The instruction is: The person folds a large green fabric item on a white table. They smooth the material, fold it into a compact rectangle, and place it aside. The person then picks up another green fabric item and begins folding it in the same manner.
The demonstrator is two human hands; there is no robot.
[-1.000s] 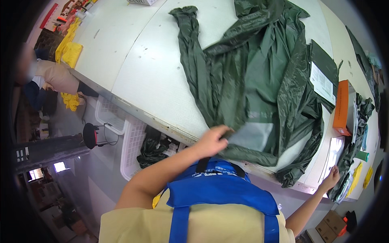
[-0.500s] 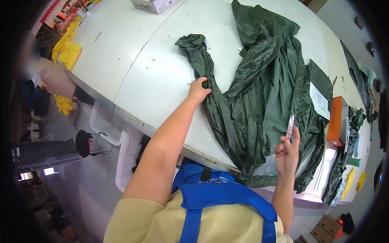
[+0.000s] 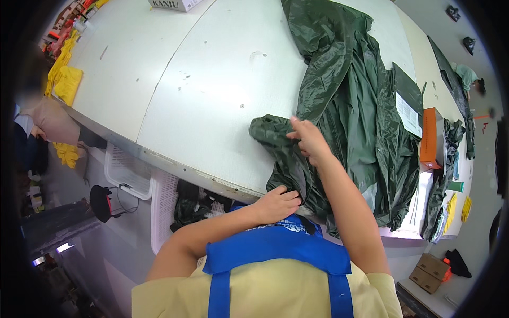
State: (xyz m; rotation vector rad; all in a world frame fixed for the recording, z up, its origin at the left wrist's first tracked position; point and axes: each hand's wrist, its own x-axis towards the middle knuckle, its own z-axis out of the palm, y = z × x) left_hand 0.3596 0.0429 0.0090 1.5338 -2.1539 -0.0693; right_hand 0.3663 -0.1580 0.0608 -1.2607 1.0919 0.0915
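Note:
A dark green raincoat (image 3: 358, 114) of thin shiny fabric lies spread over the white table, reaching down to its near edge. One sleeve (image 3: 270, 132) is bent back, its end pointing left. At the table's near edge my left hand (image 3: 278, 204) is closed on the lower part of this sleeve. My right hand (image 3: 312, 140) is above the sleeve, close to its end, with the forefinger stretched out and the other fingers curled. What those curled fingers hold is hidden.
A white printed sheet (image 3: 408, 115) lies on the raincoat's right side, beside an orange box (image 3: 428, 138). White plastic baskets (image 3: 127, 172) stand below the table's left edge. A white box (image 3: 175, 4) is at the far edge. Yellow garments (image 3: 68, 85) and a seated person are at left.
My left hand has drawn the sleeve toward me, down to the table edge. My right hand has crossed left to the sleeve; the small shiny tool seen in it before is now out of sight.

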